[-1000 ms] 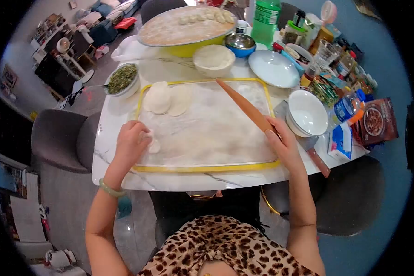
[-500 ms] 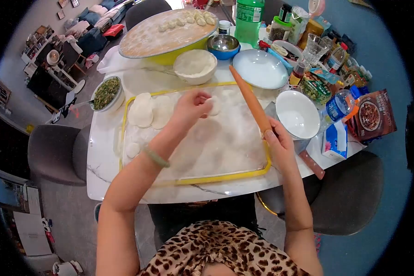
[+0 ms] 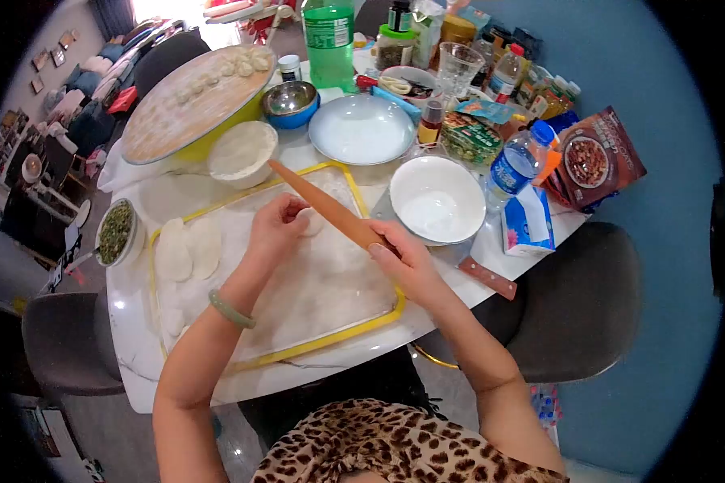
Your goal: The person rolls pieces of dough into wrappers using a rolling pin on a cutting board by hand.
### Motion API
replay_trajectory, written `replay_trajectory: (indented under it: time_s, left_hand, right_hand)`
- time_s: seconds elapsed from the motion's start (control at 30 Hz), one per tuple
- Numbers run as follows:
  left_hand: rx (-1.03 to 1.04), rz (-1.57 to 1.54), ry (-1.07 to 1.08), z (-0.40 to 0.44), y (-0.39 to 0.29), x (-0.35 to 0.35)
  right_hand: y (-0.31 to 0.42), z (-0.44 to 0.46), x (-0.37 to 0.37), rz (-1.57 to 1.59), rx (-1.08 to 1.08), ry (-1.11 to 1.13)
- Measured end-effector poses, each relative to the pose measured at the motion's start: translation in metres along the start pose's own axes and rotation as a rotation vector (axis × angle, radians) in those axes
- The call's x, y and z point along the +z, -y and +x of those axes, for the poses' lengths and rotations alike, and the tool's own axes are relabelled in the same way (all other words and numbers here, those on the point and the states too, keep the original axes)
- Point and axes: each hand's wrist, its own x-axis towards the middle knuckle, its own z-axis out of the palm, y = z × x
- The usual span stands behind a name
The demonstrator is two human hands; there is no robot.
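Observation:
My left hand, with a green bangle on its wrist, pinches the edge of a small round dough piece over the floured board. In my right hand is a tapered wooden rolling pin, gripped at its near end. The pin slants up to the left, its thin tip beyond the dough. Both hands are above the white board with a yellow rim. Flattened dough wrappers lie at the board's left side, and a small dough lump sits below them.
Behind the board stand a bowl of flour, a round tray with dumplings and a pale plate. A bowl of green filling is on the left. A white bowl, a knife handle and bottles crowd the right.
The camera view has turned, shifting the table leftward and tilting it. The rolling pin has swung from steep to a flatter slant and come nearer the dough piece in my left hand.

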Motion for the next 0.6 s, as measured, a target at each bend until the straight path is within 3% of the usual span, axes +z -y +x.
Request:
replay_trajectory:
  time_s: [0.07, 0.2, 0.43, 0.5, 0.53, 0.6]
  left_hand:
    - [-0.034, -0.133, 0.037, -0.001, 0.0, 0.0]
    - [-0.092, -0.107, 0.057, -0.004, -0.008, -0.003]
    - [0.133, 0.36, -0.069, -0.006, 0.006, -0.014]
    - [0.304, 0.283, -0.239, -0.005, 0.008, -0.025]
    - [0.293, 0.293, -0.252, -0.004, 0.007, -0.031]
    - [0.259, 0.102, -0.498, -0.004, 0.001, -0.046]
  right_hand:
    - [0.0, -0.003, -0.001, 0.041, 0.029, 0.016]
    - [0.001, -0.009, -0.003, -0.016, -0.006, 0.022]
    - [-0.007, -0.012, -0.006, -0.04, 0.034, 0.046]
    - [-0.011, -0.009, -0.006, -0.059, 0.041, -0.022]
    - [-0.012, -0.004, -0.005, -0.037, 0.03, -0.003]
    - [-0.007, 0.007, 0.002, -0.072, 0.029, 0.029]
